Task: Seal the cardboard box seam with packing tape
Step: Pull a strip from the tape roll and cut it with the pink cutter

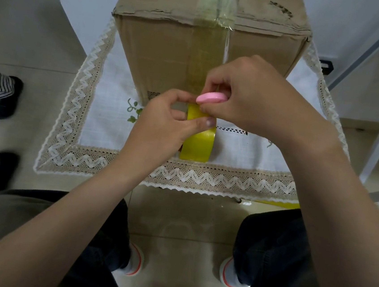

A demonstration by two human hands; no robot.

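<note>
A person seated at a cloth-covered tabletop (104, 139) works at the near face of a cardboard box (160, 53), where a strip of yellowish packing tape (205, 51) already runs along the top seam, over the edge and down toward the hands. The left hand (162, 126) has its fingers (206, 122) closed on the yellow tape roll (199, 144), which stands on edge on the cloth just below them. The right hand (254, 98) clenches a small pink tool (212, 98), apparently a cutter, directly above the left fingertips and close to the box face.

The step in hand looks like severing the strip from the roll. The risk lies in how close the two hands sit: with the tool almost touching the left fingertips, a slip could nick a finger or tear the tape crookedly. If the strip slackens before the cut, its free end may curl back onto itself or lift from the cardboard, leaving the lower stretch unsealed.

Any blade on the pink tool is hidden inside the right fingers, so whether it is extended cannot be told. The stretch of tape between box and roll is covered by both hands, and the box's far end is cut off at the top of the view.
</note>
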